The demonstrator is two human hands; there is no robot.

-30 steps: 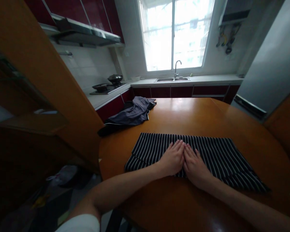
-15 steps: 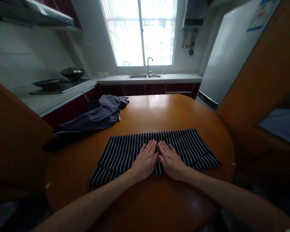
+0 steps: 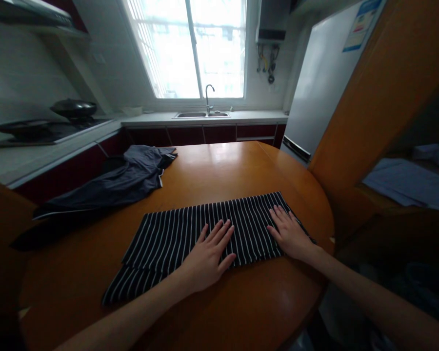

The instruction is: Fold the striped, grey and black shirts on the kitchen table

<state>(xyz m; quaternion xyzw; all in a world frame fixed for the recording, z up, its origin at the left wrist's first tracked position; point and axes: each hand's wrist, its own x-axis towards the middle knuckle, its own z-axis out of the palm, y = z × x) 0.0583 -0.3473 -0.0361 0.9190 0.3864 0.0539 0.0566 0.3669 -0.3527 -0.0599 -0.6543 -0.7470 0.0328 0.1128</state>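
A black cloth with white stripes (image 3: 168,236), folded into a long strip, lies flat on the wooden table (image 3: 237,173). What kind of cloth item it is, I cannot tell. My left hand (image 3: 208,258) rests palm down near the middle of its front edge, fingers spread. Toward the cloth's right end, my right hand (image 3: 289,231) lies flat on the stripes, its fingers also apart. Neither hand grips anything. A lower layer of the cloth shows past the fold at the left end.
A heap of dark grey clothing (image 3: 131,170) with white trim lies on the table's left side. Behind the table stand a counter with a sink (image 3: 201,115) and a stove with pans (image 3: 73,108). A fridge (image 3: 325,73) is at the right.
My right hand has slid rightward along the striped cloth, away from my left hand; before, the two lay side by side at the middle. The whole view has turned slightly right.
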